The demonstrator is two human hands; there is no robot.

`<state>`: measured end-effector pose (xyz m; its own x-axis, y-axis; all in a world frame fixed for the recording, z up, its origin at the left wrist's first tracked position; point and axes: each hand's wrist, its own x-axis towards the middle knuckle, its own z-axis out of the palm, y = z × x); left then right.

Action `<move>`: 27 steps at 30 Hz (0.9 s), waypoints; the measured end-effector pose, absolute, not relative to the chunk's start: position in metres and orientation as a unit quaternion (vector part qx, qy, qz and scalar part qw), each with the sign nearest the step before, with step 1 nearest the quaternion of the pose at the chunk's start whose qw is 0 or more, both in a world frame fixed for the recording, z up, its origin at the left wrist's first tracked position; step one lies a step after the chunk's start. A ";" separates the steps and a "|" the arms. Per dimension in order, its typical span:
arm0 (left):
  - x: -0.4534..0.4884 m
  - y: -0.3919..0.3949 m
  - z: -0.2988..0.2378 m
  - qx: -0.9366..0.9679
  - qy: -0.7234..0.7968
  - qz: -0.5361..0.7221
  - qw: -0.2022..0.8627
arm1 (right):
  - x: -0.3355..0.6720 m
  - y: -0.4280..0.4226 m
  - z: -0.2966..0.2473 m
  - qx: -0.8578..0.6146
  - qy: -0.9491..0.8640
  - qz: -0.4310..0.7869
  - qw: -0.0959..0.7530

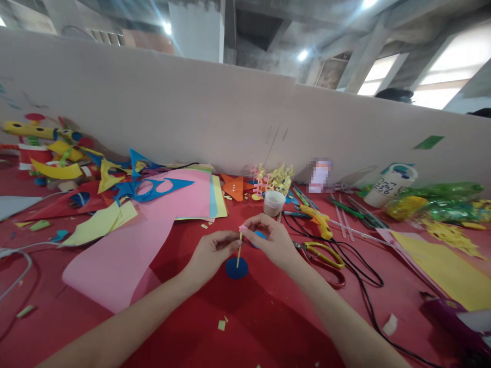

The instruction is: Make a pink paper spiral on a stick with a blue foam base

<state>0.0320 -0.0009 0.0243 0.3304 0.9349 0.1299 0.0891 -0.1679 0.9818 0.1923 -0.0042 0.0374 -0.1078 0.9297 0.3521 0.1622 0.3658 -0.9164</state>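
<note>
Pinching a pink bit (242, 228) atop a yellow stick (239, 255), the right hand (270, 238) sits between pink paper (111, 260) and scissors (326, 254), red tabletop (238, 304) showing nearer! A blue circle (261, 236) peeks out, part-hidden. Left hand (210, 253) beside the stick: grip, can't tell. Between them, it stands nearly upright on a dark-blue disc (233, 272).

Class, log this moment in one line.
left hand: at yellow stick | right hand: pinching pink piece | stick's lower end: at blue disc

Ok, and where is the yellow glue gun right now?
In the head view, the yellow glue gun lies on the red table right of centre, just beyond the yellow-handled scissors and right of the right hand.
</note>
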 end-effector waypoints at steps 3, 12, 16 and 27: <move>0.032 -0.001 0.024 0.643 0.401 0.413 0.505 | 0.191 -0.005 0.037 -0.425 -0.638 0.380 0.517; 0.032 -0.003 0.024 0.641 0.391 0.408 0.520 | 0.189 -0.005 0.036 -0.422 -0.629 0.389 0.524; 0.032 -0.002 0.024 0.639 0.405 0.412 0.508 | 0.190 -0.005 0.036 -0.421 -0.623 0.399 0.524; 0.032 0.001 0.023 0.585 0.430 0.426 0.540 | 0.194 -0.005 0.034 -0.494 -0.693 0.193 0.488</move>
